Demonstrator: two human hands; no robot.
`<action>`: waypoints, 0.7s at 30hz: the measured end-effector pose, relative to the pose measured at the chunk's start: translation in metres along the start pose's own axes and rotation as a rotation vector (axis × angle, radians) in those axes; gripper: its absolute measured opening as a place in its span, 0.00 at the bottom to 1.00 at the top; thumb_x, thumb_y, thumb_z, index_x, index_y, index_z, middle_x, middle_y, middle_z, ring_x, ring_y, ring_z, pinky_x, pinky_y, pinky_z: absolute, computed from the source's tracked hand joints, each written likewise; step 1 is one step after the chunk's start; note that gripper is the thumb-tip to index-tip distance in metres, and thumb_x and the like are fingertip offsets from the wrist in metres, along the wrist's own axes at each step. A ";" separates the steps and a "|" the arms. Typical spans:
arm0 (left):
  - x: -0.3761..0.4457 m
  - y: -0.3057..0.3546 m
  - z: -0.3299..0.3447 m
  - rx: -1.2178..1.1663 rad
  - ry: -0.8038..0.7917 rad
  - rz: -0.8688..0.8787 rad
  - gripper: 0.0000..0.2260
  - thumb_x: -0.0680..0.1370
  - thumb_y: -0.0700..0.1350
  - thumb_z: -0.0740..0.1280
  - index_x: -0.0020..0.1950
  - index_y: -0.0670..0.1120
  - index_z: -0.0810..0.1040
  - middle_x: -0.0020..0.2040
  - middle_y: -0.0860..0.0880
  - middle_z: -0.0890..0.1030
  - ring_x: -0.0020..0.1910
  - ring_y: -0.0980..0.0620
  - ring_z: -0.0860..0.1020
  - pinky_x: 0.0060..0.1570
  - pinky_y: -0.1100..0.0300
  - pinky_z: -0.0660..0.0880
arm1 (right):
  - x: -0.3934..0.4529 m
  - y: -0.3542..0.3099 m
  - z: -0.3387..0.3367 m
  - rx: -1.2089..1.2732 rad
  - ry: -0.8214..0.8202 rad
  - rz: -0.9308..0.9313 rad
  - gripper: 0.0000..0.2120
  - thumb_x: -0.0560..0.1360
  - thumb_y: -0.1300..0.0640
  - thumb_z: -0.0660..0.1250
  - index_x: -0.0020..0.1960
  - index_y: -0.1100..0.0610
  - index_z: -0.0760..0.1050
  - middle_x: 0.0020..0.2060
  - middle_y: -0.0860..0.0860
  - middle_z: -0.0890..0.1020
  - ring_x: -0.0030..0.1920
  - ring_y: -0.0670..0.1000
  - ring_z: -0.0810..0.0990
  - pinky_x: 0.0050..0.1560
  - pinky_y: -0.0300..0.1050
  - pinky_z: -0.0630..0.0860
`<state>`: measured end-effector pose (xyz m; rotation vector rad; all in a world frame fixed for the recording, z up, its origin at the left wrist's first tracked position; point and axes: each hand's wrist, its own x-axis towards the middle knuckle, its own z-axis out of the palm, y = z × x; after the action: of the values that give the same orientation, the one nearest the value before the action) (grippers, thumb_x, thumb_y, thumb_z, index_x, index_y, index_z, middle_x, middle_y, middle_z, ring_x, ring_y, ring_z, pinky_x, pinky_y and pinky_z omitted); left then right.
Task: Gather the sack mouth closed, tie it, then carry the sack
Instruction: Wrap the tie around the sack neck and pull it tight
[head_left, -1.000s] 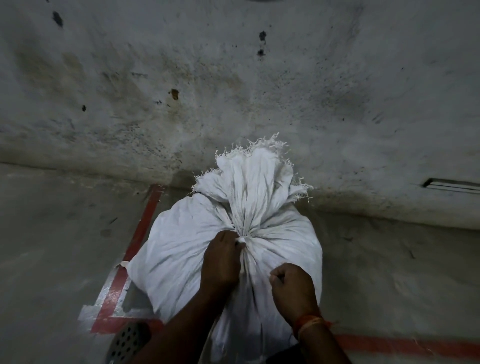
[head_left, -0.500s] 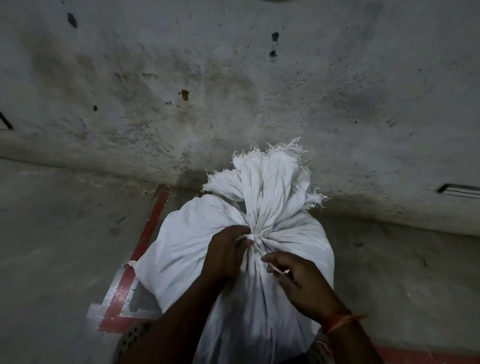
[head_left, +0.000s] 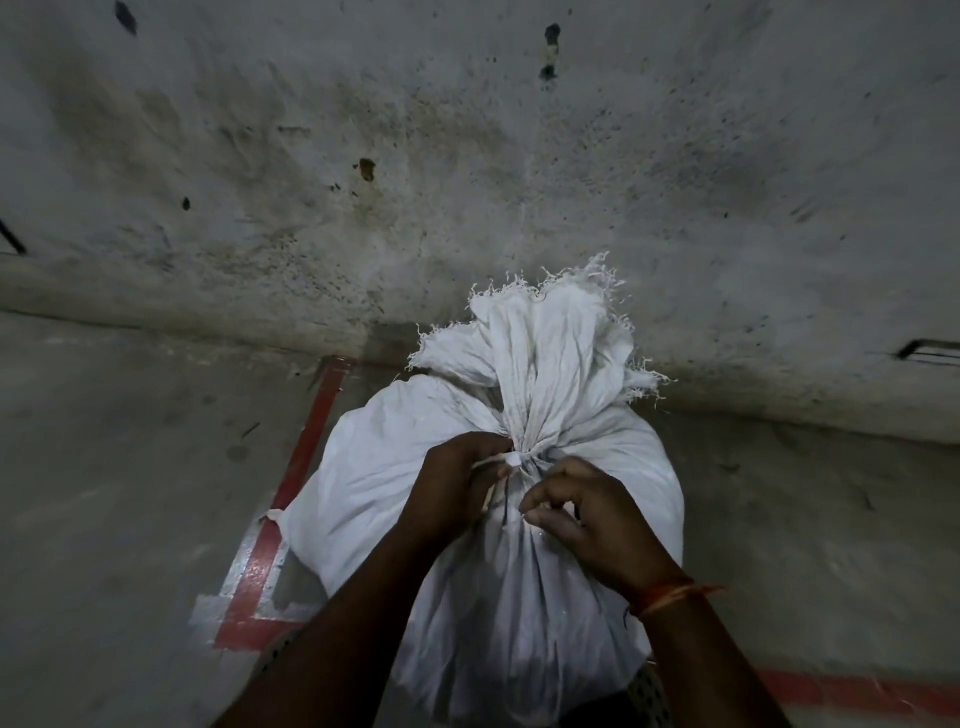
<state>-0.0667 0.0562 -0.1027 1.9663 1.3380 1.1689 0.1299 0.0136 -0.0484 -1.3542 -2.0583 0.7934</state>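
A full white woven sack (head_left: 374, 483) stands on the concrete floor in front of me. Its mouth is bunched into a neck, and the frayed top (head_left: 545, 343) fans out above it. A thin white tie (head_left: 511, 460) circles the neck with a small knot. My left hand (head_left: 457, 493) is on the left of the neck, pinching one end of the tie. On the right of the neck, my right hand (head_left: 592, 519) has its fingers curled and pinches the other end. A red thread band is on the right wrist.
A stained grey wall (head_left: 467, 156) rises just behind the sack. Red and silver floor tape (head_left: 306, 452) runs along the sack's left and across the bottom. A perforated round object (head_left: 644, 691) peeks out below the sack. A dark slot (head_left: 924, 351) sits low on the wall at right.
My right hand has come up from lower on the sack to the neck, close to my left hand. The knot at the neck now shows between them.
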 end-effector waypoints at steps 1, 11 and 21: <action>0.000 0.000 0.000 0.002 -0.005 -0.003 0.12 0.74 0.44 0.71 0.56 0.44 0.85 0.54 0.48 0.86 0.55 0.54 0.82 0.58 0.65 0.76 | 0.001 0.001 0.001 -0.022 0.041 0.005 0.02 0.71 0.57 0.74 0.43 0.52 0.82 0.44 0.44 0.78 0.46 0.44 0.78 0.46 0.31 0.71; 0.005 0.015 0.003 0.003 0.039 -0.137 0.13 0.75 0.44 0.64 0.53 0.45 0.86 0.51 0.49 0.87 0.54 0.53 0.84 0.59 0.60 0.77 | 0.007 -0.003 0.017 -0.196 0.301 0.104 0.08 0.72 0.57 0.73 0.37 0.53 0.76 0.37 0.47 0.75 0.36 0.40 0.73 0.39 0.27 0.67; 0.005 0.024 0.006 0.031 0.088 -0.116 0.13 0.75 0.43 0.64 0.53 0.44 0.86 0.49 0.48 0.88 0.51 0.51 0.84 0.55 0.61 0.77 | 0.011 -0.005 0.025 -0.209 0.341 0.174 0.08 0.72 0.55 0.74 0.36 0.55 0.78 0.39 0.49 0.74 0.35 0.40 0.72 0.38 0.25 0.65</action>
<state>-0.0490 0.0517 -0.0859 1.8503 1.5018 1.1989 0.1054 0.0180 -0.0602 -1.6718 -1.8095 0.3868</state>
